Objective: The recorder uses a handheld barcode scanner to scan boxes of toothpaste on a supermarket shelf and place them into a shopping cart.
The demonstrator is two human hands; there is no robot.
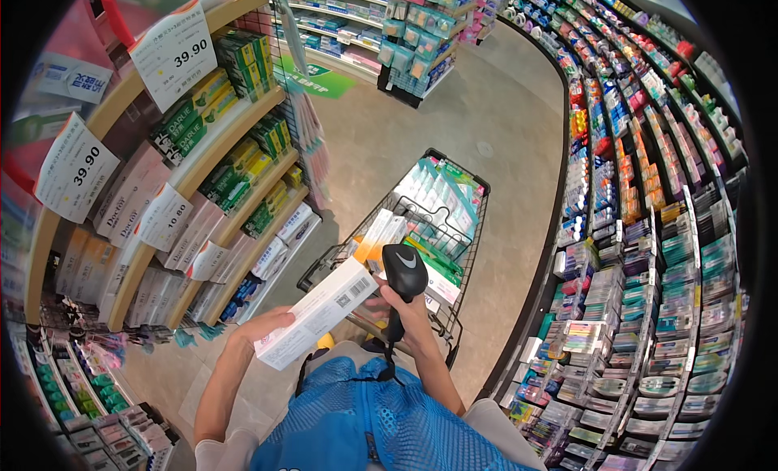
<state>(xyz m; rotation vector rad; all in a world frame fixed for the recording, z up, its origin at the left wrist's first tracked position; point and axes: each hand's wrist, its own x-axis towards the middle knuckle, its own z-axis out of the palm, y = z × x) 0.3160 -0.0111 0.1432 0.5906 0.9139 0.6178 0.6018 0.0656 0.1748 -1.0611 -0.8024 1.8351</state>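
Note:
My left hand (263,326) grips one end of a long white toothpaste carton (316,316), held at a slant in front of my blue mesh vest (358,410). A barcode and a square printed code face up on the carton. In my right hand (408,313) is a black handheld barcode scanner (406,275), its head upward and its handle in the palm. The scanner's head lies close to the carton's far end. Just beyond both hands stands a wire shopping cart (474,267) with orange-and-white boxes (372,235), green cartons (434,255) and pale teal packets (434,197).
To the left, a wooden-edged shelf (243,134) carries toothpaste boxes and price cards (176,55). A long curved shelf (608,289) of toothbrushes and bottles runs along the right. A hanging-goods display (419,39) stands ahead on the aisle floor (486,100).

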